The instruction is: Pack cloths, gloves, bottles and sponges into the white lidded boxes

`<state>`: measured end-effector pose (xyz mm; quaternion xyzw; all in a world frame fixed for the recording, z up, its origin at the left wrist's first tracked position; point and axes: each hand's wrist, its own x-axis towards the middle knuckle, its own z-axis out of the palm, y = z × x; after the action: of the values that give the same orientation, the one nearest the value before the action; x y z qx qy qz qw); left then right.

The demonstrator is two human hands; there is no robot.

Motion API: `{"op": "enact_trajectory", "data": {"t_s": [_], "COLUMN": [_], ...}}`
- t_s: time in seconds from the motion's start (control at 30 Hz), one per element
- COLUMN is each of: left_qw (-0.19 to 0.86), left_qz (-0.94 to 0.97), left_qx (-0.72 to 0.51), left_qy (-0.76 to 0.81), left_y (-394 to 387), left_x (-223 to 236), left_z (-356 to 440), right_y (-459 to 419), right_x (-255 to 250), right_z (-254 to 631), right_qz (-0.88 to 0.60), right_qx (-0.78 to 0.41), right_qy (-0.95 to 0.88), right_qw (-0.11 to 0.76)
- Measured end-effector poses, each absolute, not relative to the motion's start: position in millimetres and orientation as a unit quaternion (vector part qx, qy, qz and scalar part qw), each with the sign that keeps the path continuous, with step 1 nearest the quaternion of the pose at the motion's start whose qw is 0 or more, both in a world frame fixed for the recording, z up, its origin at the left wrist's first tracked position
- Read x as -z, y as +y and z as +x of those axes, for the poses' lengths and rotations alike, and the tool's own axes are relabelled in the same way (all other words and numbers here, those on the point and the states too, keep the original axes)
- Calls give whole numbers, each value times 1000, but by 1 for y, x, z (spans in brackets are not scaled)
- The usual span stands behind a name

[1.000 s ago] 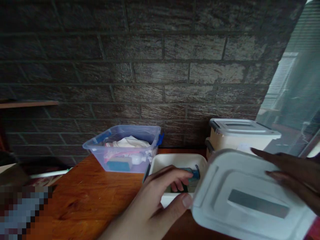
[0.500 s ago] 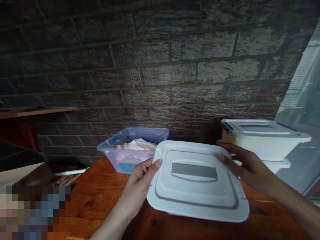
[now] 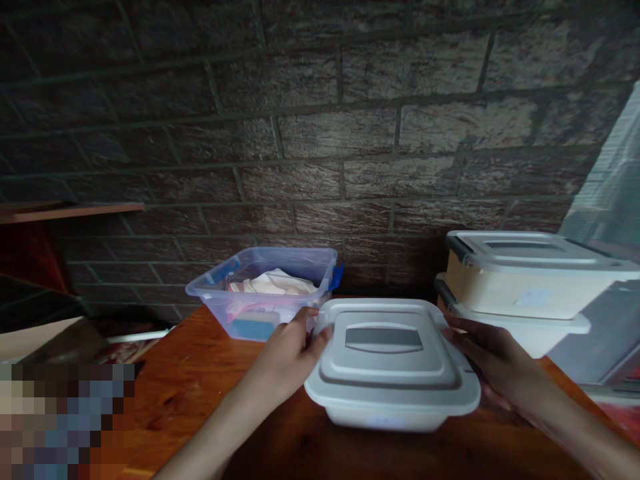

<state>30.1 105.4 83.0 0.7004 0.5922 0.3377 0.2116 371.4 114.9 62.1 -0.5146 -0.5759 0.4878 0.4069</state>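
A white lid [image 3: 385, 370] with a grey panel in its middle lies over the white storage box [image 3: 385, 417] on the table. The box's inside is hidden under it. My left hand [image 3: 295, 343] grips the lid's left edge, thumb on top. At the opposite edge my right hand [image 3: 493, 357] holds the lid, fingers on its top rim and some tucked out of sight at the side. Whether the lid is fully seated, I cannot tell.
Left of the box stands an open clear bluish bin [image 3: 210, 293] holding white cloth and other items. Two lidded boxes are stacked at the right, the upper one [image 3: 530, 290] with dark latches. Behind runs a brick wall [image 3: 310, 133]. The wooden table [image 3: 185, 393] carries these.
The lid has moved left and down from the right side onto the white box, covering its contents. My left hand has left the box's inside and taken the lid's left edge.
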Motion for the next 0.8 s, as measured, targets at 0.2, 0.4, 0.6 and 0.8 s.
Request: {"op": "enact_trajectory", "data": {"t_s": [0.2, 0.4, 0.6, 0.8], "left_qw": [147, 117, 147, 235], "left_qz": [722, 738, 717, 636], "left_qx": [-271, -219, -251, -366], "left_qy": [620, 628, 633, 637], "left_y": [112, 112, 103, 94], "left_x": [-85, -85, -81, -65], "left_z": [30, 29, 25, 21], "right_y": [123, 125, 120, 113], "right_x": [-67, -59, -50, -47], "right_z": [372, 380, 384, 384], "right_qz": [-505, -533, -565, -589], "right_qx": [-409, -373, -363, -444], "right_qy": [-648, -682, -657, -578], "right_qw": [396, 334, 343, 349]}}
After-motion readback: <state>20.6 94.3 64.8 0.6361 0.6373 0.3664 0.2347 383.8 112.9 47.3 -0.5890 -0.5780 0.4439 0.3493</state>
